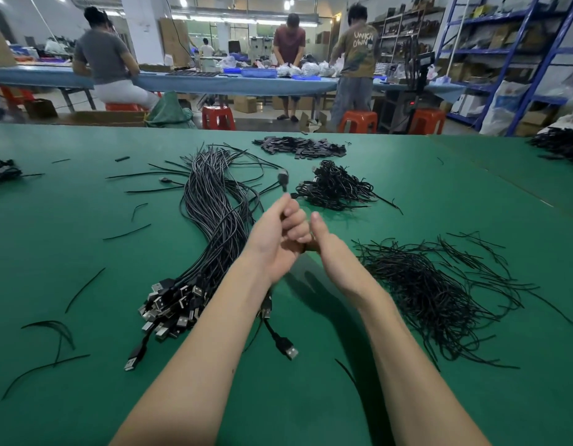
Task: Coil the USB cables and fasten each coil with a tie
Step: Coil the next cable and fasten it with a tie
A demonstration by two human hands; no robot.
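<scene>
While fisted round a USB cable (282, 180), left hand (283, 230); right hand (323, 243) beside, grip hidden.

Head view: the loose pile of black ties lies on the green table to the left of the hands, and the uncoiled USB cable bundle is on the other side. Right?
Not quite. The head view shows the loose pile of black ties on the green table to the right of the hands; the uncoiled USB cable bundle is on the other side, the left.

Factory assembly workshop, long green worktable (85, 220), bulk cable bundles (214, 214), workers (289, 43), blue storage shelving (517, 49)
</scene>
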